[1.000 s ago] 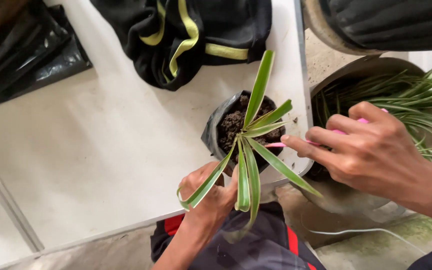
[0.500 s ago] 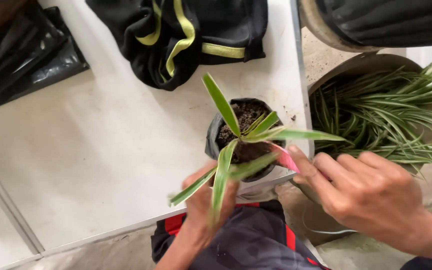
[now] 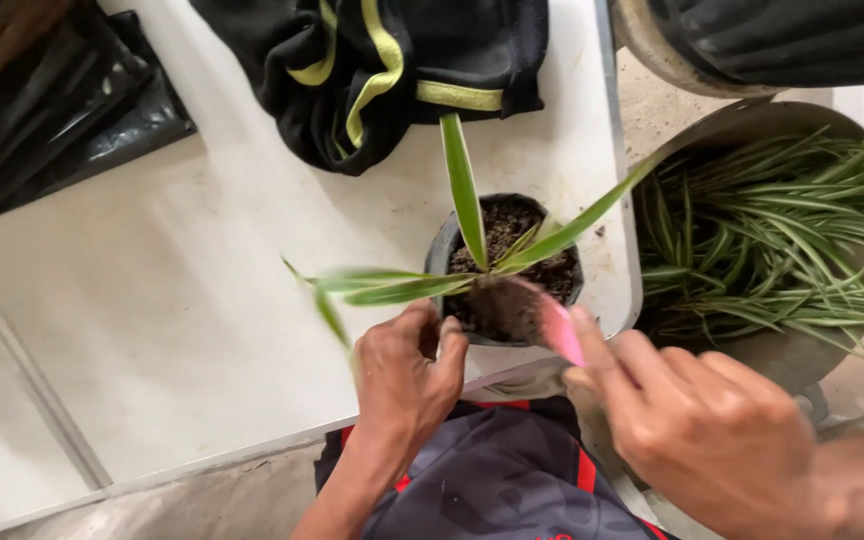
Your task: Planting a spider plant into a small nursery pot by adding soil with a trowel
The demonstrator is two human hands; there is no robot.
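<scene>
Between thumb and fingers, the left hand [image 3: 404, 375] pinches the soft black nursery bag [image 3: 507, 265] at its near rim. Right hand [image 3: 697, 420] fingers press together around a pink scoop [image 3: 559, 328] beside the seedling [image 3: 472, 255]. Floppy and soil-heavy, the bag seems best gripped low on its walls.

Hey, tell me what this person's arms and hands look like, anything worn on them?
Both are bare: the left hand and right hand have no gloves, and no rings or watch show. The forearms are uncovered as far as the frame reaches, with no sleeves in view. Nails look short and unpainted. Motion blur softens the right fingertips.
</scene>
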